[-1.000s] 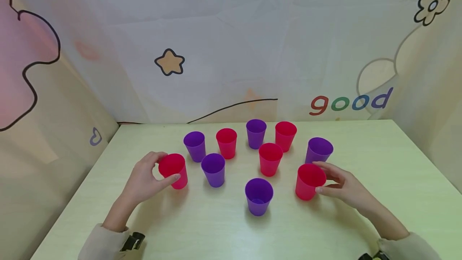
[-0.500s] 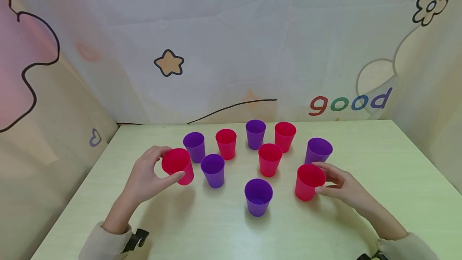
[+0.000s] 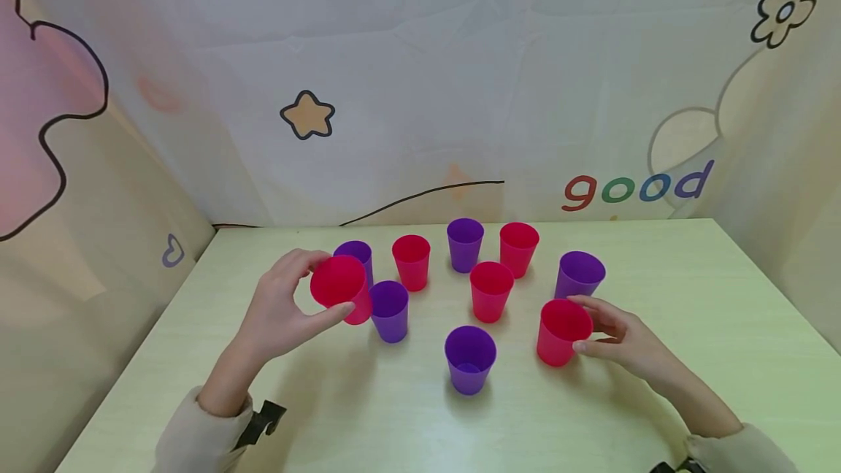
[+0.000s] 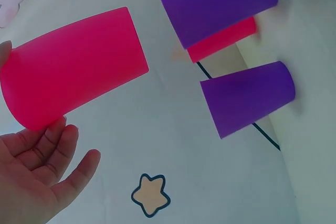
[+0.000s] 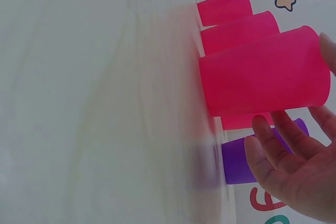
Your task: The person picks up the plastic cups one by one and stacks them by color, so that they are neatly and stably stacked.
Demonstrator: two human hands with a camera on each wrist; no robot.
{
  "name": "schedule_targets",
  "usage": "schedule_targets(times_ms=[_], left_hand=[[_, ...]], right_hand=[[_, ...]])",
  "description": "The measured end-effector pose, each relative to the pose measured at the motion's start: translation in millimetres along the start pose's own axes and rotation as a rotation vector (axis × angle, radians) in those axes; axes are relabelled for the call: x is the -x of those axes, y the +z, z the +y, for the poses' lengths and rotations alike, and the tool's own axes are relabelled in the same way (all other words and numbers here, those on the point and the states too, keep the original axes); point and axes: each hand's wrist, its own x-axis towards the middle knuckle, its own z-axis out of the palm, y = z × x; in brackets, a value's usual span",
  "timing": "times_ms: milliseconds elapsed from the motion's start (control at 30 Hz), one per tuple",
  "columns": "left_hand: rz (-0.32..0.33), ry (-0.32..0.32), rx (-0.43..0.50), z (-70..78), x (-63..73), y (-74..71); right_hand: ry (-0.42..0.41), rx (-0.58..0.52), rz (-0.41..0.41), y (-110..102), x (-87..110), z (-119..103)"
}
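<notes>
My left hand (image 3: 279, 316) holds a red plastic cup (image 3: 344, 290) near its rim, between thumb and fingers. The left wrist view shows this cup (image 4: 79, 66) held clear of the table, mouth toward the palm. In the head view it overlaps two purple cups, one behind (image 3: 360, 254) and one beside it (image 3: 391, 312). On the right, my right hand (image 3: 627, 338) has thumb and fingers around the upper side of another red cup (image 3: 558, 338), which stands upright on the table. A purple cup (image 3: 578, 276) stands just behind that one.
More upright cups stand on the pale table (image 3: 368, 422): a purple one (image 3: 469, 363) in front, a red one (image 3: 491, 294) mid-table, and a red (image 3: 412, 265), a purple (image 3: 465, 247) and another red cup (image 3: 519, 248) farther back. A printed cloth (image 3: 420, 108) hangs behind.
The left hand has raised its red cup off the table and carried it rightward and away, over toward the purple cups. My right hand and its cup have stayed in place.
</notes>
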Motion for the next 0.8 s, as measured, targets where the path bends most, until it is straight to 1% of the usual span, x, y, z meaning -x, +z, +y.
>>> schedule_targets(times_ms=[167,267,533,700,800], left_hand=[[-0.001,0.018,0.025,7.4,-6.1,2.7],[-0.004,0.018,0.05,11.6,-9.5,5.3],[-0.015,0.026,0.128,21.2,-17.6,16.1],[-0.039,0.0,0.173,28.2,-19.9,23.5],[-0.05,-0.004,0.202,33.0,-21.0,29.2]], right_hand=[[0.004,-0.004,-0.001,0,0.0,-1],[0.004,-0.009,-0.001,0,0.0,-1],[0.0,-0.005,-0.003,1,0.8,-2],[0.001,-0.014,-0.005,1,0.4,-2],[0.004,-0.018,-0.004,0,0.7,-3]])
